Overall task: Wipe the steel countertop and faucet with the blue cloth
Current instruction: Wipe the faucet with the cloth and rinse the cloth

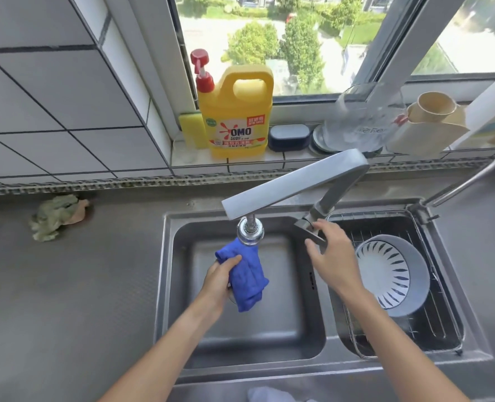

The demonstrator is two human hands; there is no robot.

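My left hand (218, 278) grips the blue cloth (247, 274) and holds it over the left sink basin (182, 300), right under the round spout head (250, 230) of the grey faucet (295, 181). The cloth hangs bunched and touches the spout head. My right hand (329, 250) rests on the faucet's lever handle (310, 227), fingers curled over it. No running water can be made out. The steel countertop (66, 285) stretches to the left of the sink.
A crumpled green rag (56, 216) lies on the counter at the back left. The right basin holds a wire rack (443, 314) with a grey-and-white bowl (391, 275). On the window sill stand a yellow detergent bottle (236, 111), a sponge, a dark soap box, a glass jar and a beige cup.
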